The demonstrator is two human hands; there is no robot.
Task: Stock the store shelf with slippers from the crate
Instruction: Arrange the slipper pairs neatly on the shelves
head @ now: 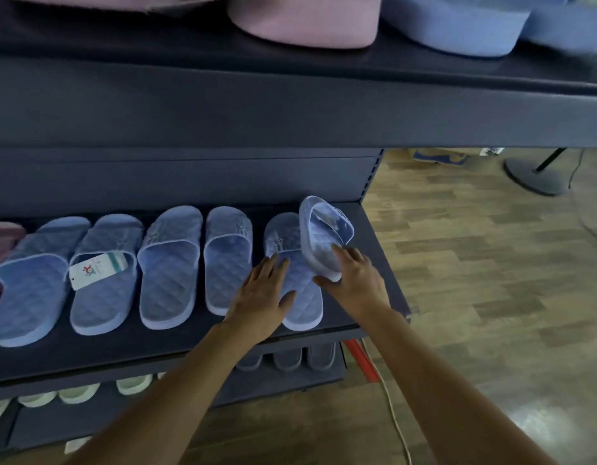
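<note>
Dark shelf (156,350) carries a row of blue slippers (169,263), one bearing a paper tag (97,268). Left hand (263,290) lies fingers straight on the flat slipper (302,303); right hand (354,280) grips the heel of the tilted slipper (324,229) leaning on it. Rightward, wooden floor (491,263) and a round stand base (531,179).

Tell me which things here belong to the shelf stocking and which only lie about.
Belong to the job: tilted slipper gripped by the right hand; flat slipper under the left hand; row of blue slippers; middle shelf.
Only lying about: stand base and white cable on the floor.
</note>
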